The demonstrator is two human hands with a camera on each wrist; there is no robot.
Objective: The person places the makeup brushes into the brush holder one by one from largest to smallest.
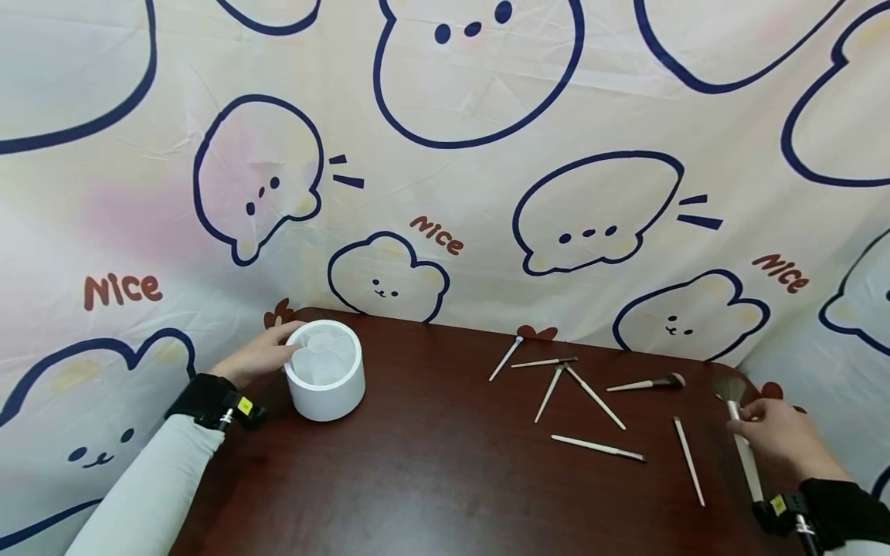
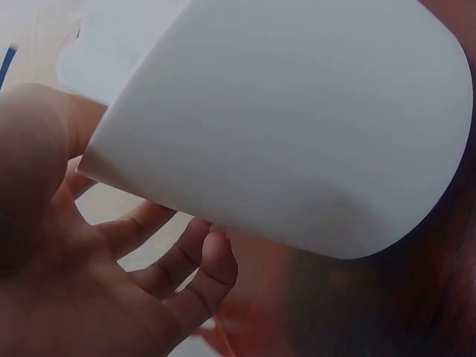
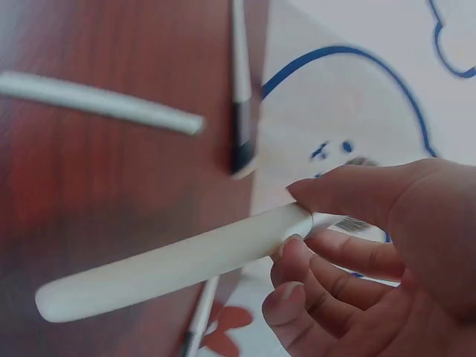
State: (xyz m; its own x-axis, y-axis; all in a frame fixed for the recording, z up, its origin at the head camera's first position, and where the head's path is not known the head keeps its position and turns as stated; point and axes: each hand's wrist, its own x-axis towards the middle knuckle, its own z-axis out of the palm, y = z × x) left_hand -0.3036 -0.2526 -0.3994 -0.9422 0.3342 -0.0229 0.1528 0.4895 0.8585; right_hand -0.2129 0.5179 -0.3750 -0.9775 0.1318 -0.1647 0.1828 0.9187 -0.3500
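Observation:
At the table's left end, my left hand (image 1: pixel 256 357) holds a white round brush holder (image 1: pixel 328 400) by its rim. Its thumb is hooked over the edge, and in the left wrist view the fingers lie along the outer wall (image 2: pixel 290 126). Dividers show inside the holder. On the far right, my right hand (image 1: pixel 782 436) pinches a large makeup brush (image 1: pixel 749 467) between thumb and fingers near the ferrule. The brush's fluffy bristles point toward the back, and the pale handle (image 3: pixel 178 260) sticks out toward the front.
Several thinner makeup brushes lie scattered on the dark wooden table (image 1: pixel 431 479), between the holder and my right hand. A fluffy brush (image 1: pixel 643 384) and a slim brush (image 1: pixel 688 462) lie closest to that hand. A printed cloth (image 1: pixel 480 193) hangs behind and beside the table.

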